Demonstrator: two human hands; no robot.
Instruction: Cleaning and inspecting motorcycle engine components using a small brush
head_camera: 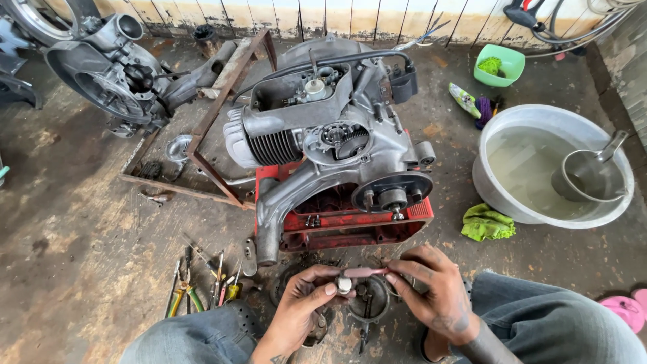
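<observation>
1. Head view: left hand (303, 307) and right hand (431, 293) pinch a small pinkish rod with a pale cap (355, 275), fingers closed on it, just in front of the engine (337, 155).
2. Engine sits opened on a red crate (350, 226); its covers are off, so the work looks mid-way. Tools (202, 286) lie nearby.
3. Grey basin (539, 209) holds cloudy water and a metal scoop (593, 172); green bowl (502, 64) holds a green scrubber.

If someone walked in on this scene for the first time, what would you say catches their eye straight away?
The grey scooter engine dominates the middle, propped on a red crate. Just below it, the left hand and right hand together hold a small pinkish rod-shaped part above a round metal piece on the floor. To the right sits a big white basin of cloudy water with a metal scoop inside.
</observation>
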